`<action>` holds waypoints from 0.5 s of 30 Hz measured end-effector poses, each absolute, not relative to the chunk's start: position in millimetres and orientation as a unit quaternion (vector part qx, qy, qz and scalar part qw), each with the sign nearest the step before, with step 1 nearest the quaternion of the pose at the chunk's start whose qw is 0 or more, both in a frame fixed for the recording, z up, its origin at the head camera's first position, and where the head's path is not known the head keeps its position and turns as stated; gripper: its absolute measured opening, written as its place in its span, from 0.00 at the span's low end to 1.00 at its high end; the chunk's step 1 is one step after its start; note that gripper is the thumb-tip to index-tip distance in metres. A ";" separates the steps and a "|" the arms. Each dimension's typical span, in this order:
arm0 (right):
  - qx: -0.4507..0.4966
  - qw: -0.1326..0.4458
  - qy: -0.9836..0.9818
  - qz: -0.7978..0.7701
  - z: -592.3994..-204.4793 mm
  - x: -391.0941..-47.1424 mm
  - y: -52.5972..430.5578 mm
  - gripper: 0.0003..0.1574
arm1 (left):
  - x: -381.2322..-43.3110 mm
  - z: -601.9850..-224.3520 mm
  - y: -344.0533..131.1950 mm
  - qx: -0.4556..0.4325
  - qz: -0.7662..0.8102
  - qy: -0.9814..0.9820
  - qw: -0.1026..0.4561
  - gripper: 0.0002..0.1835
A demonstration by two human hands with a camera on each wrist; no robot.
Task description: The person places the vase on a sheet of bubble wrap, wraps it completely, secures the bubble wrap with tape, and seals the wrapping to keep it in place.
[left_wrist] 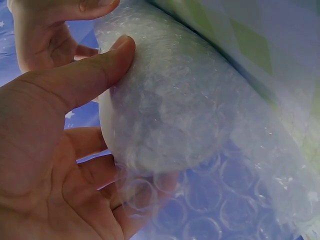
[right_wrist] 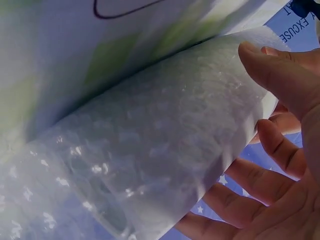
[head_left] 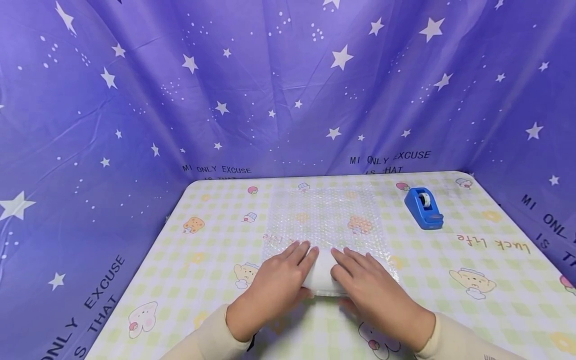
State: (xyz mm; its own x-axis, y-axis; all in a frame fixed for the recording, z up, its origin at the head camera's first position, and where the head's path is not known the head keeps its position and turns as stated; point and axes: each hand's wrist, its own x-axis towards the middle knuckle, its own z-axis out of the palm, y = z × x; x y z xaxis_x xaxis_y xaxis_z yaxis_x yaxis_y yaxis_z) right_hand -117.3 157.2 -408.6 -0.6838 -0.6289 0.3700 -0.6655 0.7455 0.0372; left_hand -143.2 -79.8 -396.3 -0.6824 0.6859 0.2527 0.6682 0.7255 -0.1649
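Note:
A white object (head_left: 323, 265) with a smooth, rounded outline lies at the near end of a clear bubble wrap sheet (head_left: 315, 212); its exact kind is hidden. Bubble wrap (left_wrist: 170, 95) covers the object's near side in both wrist views. My left hand (head_left: 280, 281) holds its left part, thumb on the near side and fingers on top and beyond. On the right part, my right hand (head_left: 372, 287) grips it likewise, with the thumb (right_wrist: 280, 75) pressed on the wrap. The rest of the sheet spreads flat away from me.
A blue tape dispenser (head_left: 420, 209) with a tape roll stands at the back right of the table. A pastel checked cloth with cartoon prints (head_left: 508, 272) covers the table (head_left: 180, 280). Purple star-patterned curtains (head_left: 270, 75) hang behind and at both sides.

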 end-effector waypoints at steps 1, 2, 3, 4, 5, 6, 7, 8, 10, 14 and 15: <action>0.355 0.181 -0.916 0.048 -408.2 -117.8 157.1 0.39 | -143.0 -396.4 -79.6 -0.369 0.029 -0.917 0.151 0.49; 0.356 0.181 -0.916 0.046 -407.8 -118.3 157.2 0.40 | -142.8 -396.5 -79.6 -0.368 0.029 -0.917 0.152 0.49; 0.358 0.180 -0.915 0.045 -407.3 -119.0 157.2 0.40 | -142.6 -396.6 -79.5 -0.368 0.029 -0.917 0.153 0.49; 0.359 0.179 -0.915 0.045 -406.7 -119.6 157.2 0.40 | -142.4 -396.5 -79.5 -0.367 0.029 -0.917 0.153 0.49; 0.361 0.177 -0.914 0.045 -406.1 -120.2 157.3 0.40 | -142.2 -396.5 -79.5 -0.367 0.029 -0.917 0.154 0.49; 0.361 0.176 -0.914 0.047 -405.5 -120.8 157.3 0.40 | -142.2 -396.4 -79.5 -0.367 0.028 -0.917 0.154 0.49; 0.362 0.175 -0.914 0.047 -404.9 -121.4 157.3 0.40 | -142.3 -396.5 -79.5 -0.368 0.027 -0.917 0.155 0.49; 0.362 0.173 -0.915 0.050 -404.4 -121.8 157.3 0.40 | -142.6 -396.5 -79.4 -0.368 0.025 -0.916 0.156 0.49; 0.360 0.169 -0.916 0.053 -403.7 -122.7 157.2 0.40 | -143.4 -396.9 -79.3 -0.370 0.022 -0.916 0.156 0.49; 0.352 0.160 -0.920 0.055 -403.0 -123.6 156.1 0.41 | -145.3 -397.3 -79.1 -0.373 0.015 -0.915 0.152 0.49; 0.350 0.159 -0.921 0.053 -402.9 -123.9 155.6 0.42 | -145.7 -397.2 -79.2 -0.373 0.014 -0.915 0.151 0.49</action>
State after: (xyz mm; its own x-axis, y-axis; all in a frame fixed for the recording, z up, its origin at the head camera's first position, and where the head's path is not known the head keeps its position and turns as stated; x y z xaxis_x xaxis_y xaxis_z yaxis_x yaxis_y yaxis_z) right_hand -123.9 155.6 -402.9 -0.7038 -0.6284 0.3312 -0.6625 0.7489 0.0131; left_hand -145.7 -79.2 -397.2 -0.6757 0.6874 0.2662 0.6791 0.7210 -0.1377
